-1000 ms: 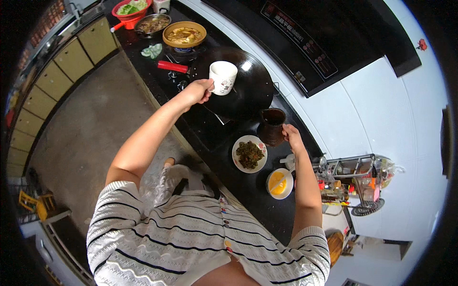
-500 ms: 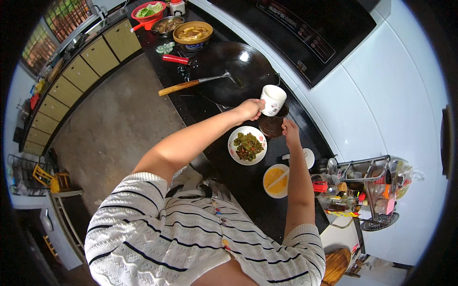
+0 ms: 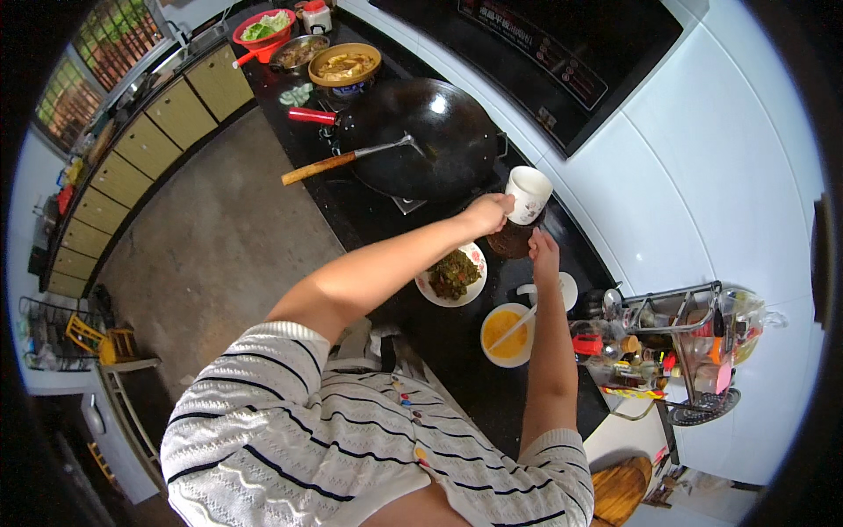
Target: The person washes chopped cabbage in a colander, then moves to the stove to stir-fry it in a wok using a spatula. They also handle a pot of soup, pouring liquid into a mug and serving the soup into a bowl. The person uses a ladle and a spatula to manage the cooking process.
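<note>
My left hand grips a white mug with a small printed pattern, held up above the far right part of the counter. Just in front of it, my right hand is closed, its fingers pinched together; whatever is between them is too small or hidden to name. A dark brown round thing lies under both hands, partly covered by them. Nearer me stand a white plate of dark green cooked food and a white bowl of yellow beaten egg, with a pale utensil leaning in it.
Left of the mug sits a large black wok, a wooden-handled spatula lying across it. Beyond are a yellow-brown pot, a metal pan and a red colander. A white lid and a condiment rack stand right.
The mug in my left hand has moved to the right and slightly nearer me. My right hand has shifted slightly right and nearer, staying closed. The view has turned slightly.
</note>
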`<control>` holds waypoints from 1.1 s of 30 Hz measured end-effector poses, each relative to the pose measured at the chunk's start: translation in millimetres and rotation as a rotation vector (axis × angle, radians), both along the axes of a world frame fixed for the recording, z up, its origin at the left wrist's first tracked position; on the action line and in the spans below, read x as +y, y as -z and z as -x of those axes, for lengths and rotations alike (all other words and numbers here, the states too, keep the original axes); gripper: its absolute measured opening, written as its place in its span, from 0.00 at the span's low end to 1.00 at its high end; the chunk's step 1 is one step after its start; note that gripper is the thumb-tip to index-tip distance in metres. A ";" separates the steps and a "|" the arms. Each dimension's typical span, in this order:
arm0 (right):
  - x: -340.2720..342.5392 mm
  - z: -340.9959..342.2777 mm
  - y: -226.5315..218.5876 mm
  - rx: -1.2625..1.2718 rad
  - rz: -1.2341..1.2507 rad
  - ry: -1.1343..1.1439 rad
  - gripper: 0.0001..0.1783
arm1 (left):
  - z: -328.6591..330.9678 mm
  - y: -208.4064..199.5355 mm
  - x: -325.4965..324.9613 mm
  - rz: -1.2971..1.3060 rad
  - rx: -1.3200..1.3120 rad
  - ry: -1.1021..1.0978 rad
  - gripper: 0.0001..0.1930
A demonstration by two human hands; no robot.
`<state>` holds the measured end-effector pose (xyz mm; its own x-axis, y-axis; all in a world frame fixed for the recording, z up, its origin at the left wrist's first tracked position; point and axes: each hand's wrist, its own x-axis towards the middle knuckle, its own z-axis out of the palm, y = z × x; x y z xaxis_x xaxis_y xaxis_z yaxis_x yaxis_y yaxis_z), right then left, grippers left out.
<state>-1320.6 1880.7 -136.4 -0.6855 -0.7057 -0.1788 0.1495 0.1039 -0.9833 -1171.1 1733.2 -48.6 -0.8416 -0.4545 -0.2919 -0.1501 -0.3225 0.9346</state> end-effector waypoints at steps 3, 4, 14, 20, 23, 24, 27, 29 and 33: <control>5.7 8.7 -27.0 0.152 -0.090 -0.058 0.18 | -30.0 -22.9 -11.4 0.050 -0.014 0.046 0.15; 4.5 11.3 -32.0 0.165 -0.112 -0.075 0.18 | -43.6 -25.4 -20.6 0.119 -0.036 0.038 0.15; -38.1 32.2 -53.8 0.346 -0.232 -0.279 0.20 | -196.5 -55.0 -77.9 0.197 -0.193 -0.344 0.16; -69.6 32.0 -46.4 0.465 -0.294 -0.267 0.22 | -242.4 -59.9 -81.9 0.121 -0.213 -0.410 0.17; -80.9 28.9 -45.1 0.505 -0.314 -0.265 0.23 | -250.9 -61.3 -81.8 0.080 -0.225 -0.438 0.17; -84.6 26.8 -46.6 0.516 -0.308 -0.260 0.23 | -253.0 -61.7 -82.3 0.080 -0.210 -0.433 0.17; -90.5 24.4 -46.8 0.532 -0.315 -0.250 0.23 | -257.7 -60.9 -85.7 0.072 -0.181 -0.404 0.18; -96.0 29.4 -44.1 0.525 -0.343 -0.250 0.23 | -258.1 -56.1 -87.4 0.076 -0.161 -0.386 0.18; -101.5 35.6 -41.4 0.648 -0.418 -0.264 0.24 | -256.0 -55.5 -87.8 0.040 -0.177 -0.384 0.18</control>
<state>-1356.2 1779.2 -95.0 -0.5635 -0.8214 -0.0883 -0.5165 0.4337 -0.7383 -915.1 1645.4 6.8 -0.5471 -0.7394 -0.3924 -0.1858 -0.3499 0.9182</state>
